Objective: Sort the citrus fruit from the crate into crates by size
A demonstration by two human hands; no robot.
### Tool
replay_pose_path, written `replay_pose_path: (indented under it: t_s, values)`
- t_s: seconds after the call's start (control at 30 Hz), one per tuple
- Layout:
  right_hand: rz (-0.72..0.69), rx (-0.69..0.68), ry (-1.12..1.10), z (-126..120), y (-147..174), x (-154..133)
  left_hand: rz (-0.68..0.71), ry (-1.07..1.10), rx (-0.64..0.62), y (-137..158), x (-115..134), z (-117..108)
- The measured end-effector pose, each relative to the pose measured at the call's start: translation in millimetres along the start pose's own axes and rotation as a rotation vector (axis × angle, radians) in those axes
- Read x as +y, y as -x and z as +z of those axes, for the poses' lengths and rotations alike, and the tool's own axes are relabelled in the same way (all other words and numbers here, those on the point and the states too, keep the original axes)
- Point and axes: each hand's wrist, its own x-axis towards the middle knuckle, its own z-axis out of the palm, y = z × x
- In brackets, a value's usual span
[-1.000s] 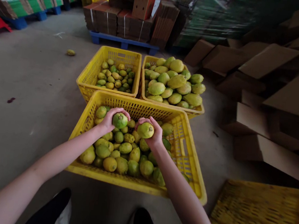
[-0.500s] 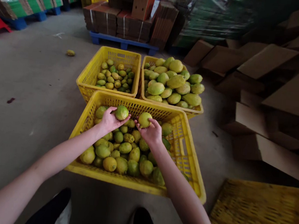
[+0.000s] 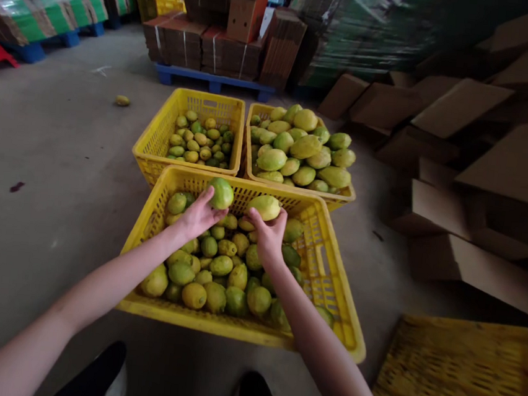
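Above the near yellow crate (image 3: 342, 305), my left hand (image 3: 197, 216) is closed round a green lemon (image 3: 221, 194), thumb on its near side. Beside it, my right hand (image 3: 270, 235) grips a yellow-green lemon (image 3: 264, 207) lying sideways between thumb and fingers. The two held lemons are apart from each other. Beneath my hands, many loose lemons (image 3: 221, 265), green to yellow, cover the bottom of the near crate; my arms hide some of them.
Behind stand a left crate (image 3: 150, 140) with small lemons and a right crate (image 3: 346, 193) heaped with large ones. One lemon (image 3: 122, 101) lies on the floor. Cardboard boxes (image 3: 496, 258) fill the right side, above an overturned-looking yellow crate (image 3: 461, 379). Bundled cartons (image 3: 177, 37) rest on a blue pallet (image 3: 214, 84).
The lemon in my right hand has turned from end-on to sideways. My left hand has lifted its lemon slightly and turned it. The camera view has shifted a little.
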Motion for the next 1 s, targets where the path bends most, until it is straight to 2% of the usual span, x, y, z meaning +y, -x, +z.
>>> replay_pose_path:
  t_s: [0.1,0.27,0.33,0.43,0.6,0.67,0.83,1.0]
  values:
    - [-0.180,-0.022,0.079,5,7,-13,0.216,-0.110,-0.061,5,-7,3]
    - [-0.160,-0.098,0.105,10,13,-21,0.379,-0.174,-0.081,6,-10,2]
    - [-0.121,-0.139,0.103,11,13,-20,0.353,-0.151,-0.072,6,-7,1]
    - [-0.027,-0.169,0.045,9,12,-19,0.229,-0.105,-0.068,6,-1,1]
    - [0.344,-0.338,-0.247,5,8,-22,0.140,-0.006,0.002,9,5,2]
    - [0.434,-0.377,-0.319,5,7,-23,0.106,0.025,0.012,9,6,3]
    - [0.502,-0.365,-0.330,4,5,-21,0.012,0.099,-0.057,11,7,4]
    - [0.613,-0.287,-0.356,0,3,-20,-0.049,0.121,0.015,10,9,4]
